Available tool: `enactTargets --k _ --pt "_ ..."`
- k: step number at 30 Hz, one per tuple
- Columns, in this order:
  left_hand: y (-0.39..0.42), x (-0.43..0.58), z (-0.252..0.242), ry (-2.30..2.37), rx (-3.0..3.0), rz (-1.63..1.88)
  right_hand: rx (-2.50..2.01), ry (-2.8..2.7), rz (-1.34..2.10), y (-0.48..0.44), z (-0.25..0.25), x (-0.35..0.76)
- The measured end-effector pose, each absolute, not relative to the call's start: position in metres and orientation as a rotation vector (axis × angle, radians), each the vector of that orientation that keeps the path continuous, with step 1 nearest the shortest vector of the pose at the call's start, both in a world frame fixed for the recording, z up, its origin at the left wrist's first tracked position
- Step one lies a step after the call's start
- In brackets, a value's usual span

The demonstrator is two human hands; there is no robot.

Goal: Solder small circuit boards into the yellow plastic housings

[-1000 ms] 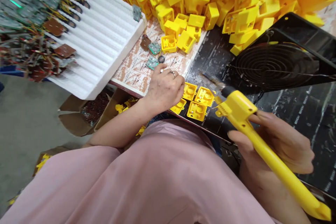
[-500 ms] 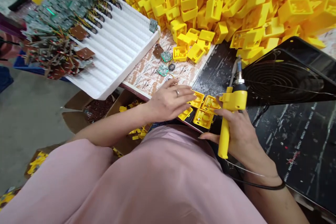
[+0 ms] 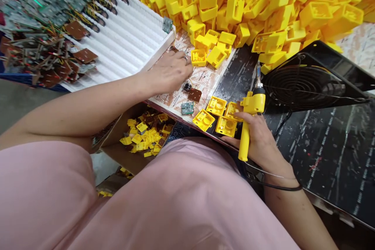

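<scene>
My right hand [image 3: 260,140] grips a yellow soldering iron [image 3: 249,117], tip pointing up and away, beside several yellow square housings [image 3: 218,115] at the near table edge. My left hand [image 3: 171,72] reaches over the patterned mat [image 3: 205,80], fingers curled down near a small brown part by the white tray's corner; what they touch is hidden. A brown circuit board [image 3: 195,94], a green board [image 3: 187,108] and a small black round part [image 3: 187,86] lie between my hands.
A white ribbed foam tray [image 3: 125,43] with wired circuit boards [image 3: 43,27] sits at left. A big heap of yellow plastic housings [image 3: 258,0] fills the back. A black fan unit [image 3: 310,82] stands at right. An open carton of yellow parts [image 3: 143,134] is below the table edge.
My left hand left the yellow housings and moved up-left toward the tray corner. The boards now lie nearer the housings. My right hand with the iron barely moved.
</scene>
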State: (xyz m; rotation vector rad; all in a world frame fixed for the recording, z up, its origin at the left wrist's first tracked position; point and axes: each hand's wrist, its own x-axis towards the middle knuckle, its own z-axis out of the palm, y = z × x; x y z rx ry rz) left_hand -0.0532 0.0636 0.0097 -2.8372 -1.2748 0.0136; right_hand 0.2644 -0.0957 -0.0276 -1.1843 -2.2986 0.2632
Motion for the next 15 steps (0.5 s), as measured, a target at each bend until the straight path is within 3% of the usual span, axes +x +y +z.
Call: enactTargets --k 7,15 --pt "0.049 -0.069 0.042 -1.637 -3.077 -0.441 -1.232 -2.275 0.217 -0.085 -0.035 0.225" --pt "0.046 -0.081 0.023 -2.011 -3.343 -0.659 -1.159 -2.053 0.135 -0.086 -0.012 0.224"
